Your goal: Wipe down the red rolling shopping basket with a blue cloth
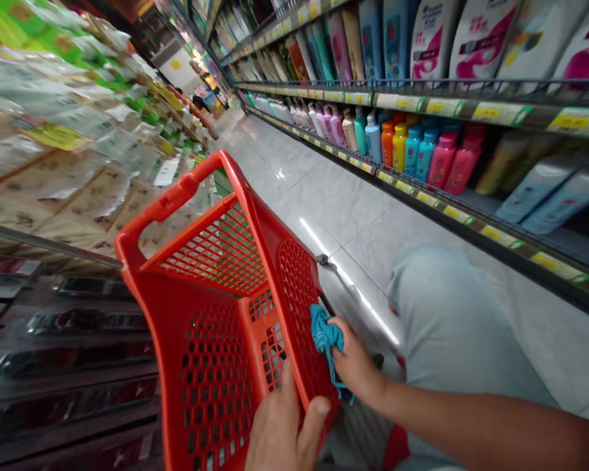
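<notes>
A red plastic shopping cart with lattice walls stands tilted across the middle of the view. My left hand grips its near side rim, thumb on the outer side and fingers on the inner side. Bunched in my right hand is a blue cloth, pressed against or very close to the cart's outer side wall. Loose strands of the cloth hang below the hand. The cart's handle bar is at the far upper end. No goods show in the part of the basket I can see.
Shelves of shampoo bottles and coloured bottles line the right. Packaged goods are stacked on the left, above boxed items. Grey tiled floor runs along the aisle. My bent knee is beside the cart.
</notes>
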Action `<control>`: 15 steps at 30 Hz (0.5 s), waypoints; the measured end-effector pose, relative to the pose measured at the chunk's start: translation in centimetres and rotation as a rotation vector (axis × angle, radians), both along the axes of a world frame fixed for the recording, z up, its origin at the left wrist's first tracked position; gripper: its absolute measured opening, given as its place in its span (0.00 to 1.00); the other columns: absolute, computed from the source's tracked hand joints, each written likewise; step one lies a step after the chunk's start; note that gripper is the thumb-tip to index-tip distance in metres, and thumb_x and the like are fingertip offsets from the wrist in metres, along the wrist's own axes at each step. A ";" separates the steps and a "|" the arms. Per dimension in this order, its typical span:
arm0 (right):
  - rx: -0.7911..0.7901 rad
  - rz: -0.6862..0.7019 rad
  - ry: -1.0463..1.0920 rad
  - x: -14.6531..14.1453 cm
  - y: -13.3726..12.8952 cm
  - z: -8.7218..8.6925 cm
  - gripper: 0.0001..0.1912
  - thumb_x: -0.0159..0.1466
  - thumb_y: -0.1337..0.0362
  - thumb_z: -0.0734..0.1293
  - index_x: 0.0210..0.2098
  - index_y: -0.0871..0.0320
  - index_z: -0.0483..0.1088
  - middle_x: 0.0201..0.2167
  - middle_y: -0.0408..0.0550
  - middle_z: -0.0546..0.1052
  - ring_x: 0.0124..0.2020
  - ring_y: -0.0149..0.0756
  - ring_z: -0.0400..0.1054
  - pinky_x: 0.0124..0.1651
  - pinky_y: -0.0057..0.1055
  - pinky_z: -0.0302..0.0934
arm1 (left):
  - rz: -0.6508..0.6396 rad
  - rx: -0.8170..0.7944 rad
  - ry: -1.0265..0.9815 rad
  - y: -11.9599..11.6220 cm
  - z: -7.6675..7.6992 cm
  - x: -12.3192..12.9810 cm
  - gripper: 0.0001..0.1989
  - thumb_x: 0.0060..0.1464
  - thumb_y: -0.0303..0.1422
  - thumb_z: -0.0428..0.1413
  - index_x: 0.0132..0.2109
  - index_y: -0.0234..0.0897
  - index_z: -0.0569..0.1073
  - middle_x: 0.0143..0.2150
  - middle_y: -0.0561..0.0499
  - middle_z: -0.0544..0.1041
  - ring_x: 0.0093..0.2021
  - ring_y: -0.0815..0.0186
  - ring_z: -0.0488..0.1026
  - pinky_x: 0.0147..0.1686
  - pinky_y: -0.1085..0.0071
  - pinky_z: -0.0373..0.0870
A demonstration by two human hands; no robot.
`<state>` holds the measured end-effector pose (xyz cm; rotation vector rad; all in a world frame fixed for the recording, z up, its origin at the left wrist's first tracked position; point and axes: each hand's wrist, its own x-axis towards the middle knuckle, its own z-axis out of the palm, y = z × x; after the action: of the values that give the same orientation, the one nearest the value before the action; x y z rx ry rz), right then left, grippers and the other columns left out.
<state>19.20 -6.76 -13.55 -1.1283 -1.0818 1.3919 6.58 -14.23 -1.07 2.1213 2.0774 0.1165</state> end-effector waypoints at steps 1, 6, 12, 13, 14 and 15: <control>-0.124 0.029 -0.010 -0.1 -0.3 -1.7 0.13 0.59 0.69 0.62 0.42 0.53 0.70 0.36 0.46 0.78 0.40 0.38 0.73 0.48 0.37 0.68 | 0.027 -0.013 -0.017 0.0 -0.1 -0.1 0.29 0.68 0.49 0.41 0.62 0.32 0.69 0.40 0.42 0.84 0.39 0.58 0.83 0.39 0.65 0.79; -0.204 0.065 -0.046 -0.1 0.5 -3.3 0.22 0.56 0.65 0.67 0.52 0.53 0.72 0.50 0.48 0.78 0.54 0.41 0.70 0.63 0.42 0.61 | 0.132 -0.101 -0.083 0.5 0.4 0.5 0.29 0.66 0.50 0.41 0.59 0.32 0.71 0.43 0.40 0.84 0.43 0.56 0.82 0.41 0.61 0.79; -0.201 0.127 0.155 -0.6 3.4 -1.2 0.13 0.64 0.59 0.64 0.44 0.53 0.77 0.36 0.45 0.82 0.40 0.39 0.76 0.47 0.37 0.71 | 0.151 -0.146 -0.080 1.1 0.8 1.6 0.30 0.66 0.50 0.41 0.59 0.33 0.71 0.40 0.41 0.83 0.40 0.53 0.81 0.40 0.57 0.78; -0.195 0.132 0.116 -0.1 4.0 -1.0 0.11 0.63 0.62 0.64 0.42 0.53 0.78 0.33 0.44 0.81 0.36 0.38 0.75 0.43 0.35 0.72 | 0.158 -0.139 -0.071 1.1 0.7 1.7 0.30 0.66 0.50 0.41 0.59 0.32 0.70 0.38 0.41 0.83 0.39 0.53 0.81 0.39 0.57 0.78; -0.166 0.136 0.046 0.7 4.6 -0.7 0.11 0.60 0.66 0.65 0.39 0.54 0.78 0.32 0.43 0.81 0.35 0.37 0.75 0.41 0.33 0.71 | 0.162 -0.134 -0.066 1.1 0.6 1.7 0.30 0.66 0.50 0.41 0.60 0.32 0.70 0.38 0.41 0.83 0.39 0.53 0.81 0.39 0.58 0.78; -0.102 0.156 -0.038 1.9 5.3 -0.2 0.12 0.57 0.69 0.64 0.36 0.54 0.79 0.32 0.43 0.81 0.34 0.36 0.74 0.41 0.32 0.70 | 0.162 -0.127 -0.068 1.1 0.5 1.8 0.30 0.66 0.50 0.41 0.60 0.32 0.70 0.39 0.41 0.83 0.39 0.53 0.82 0.39 0.59 0.77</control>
<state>21.09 -1.50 -13.78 -1.1681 -1.1571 1.5679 8.34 -13.14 -0.56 1.8511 2.1535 0.0736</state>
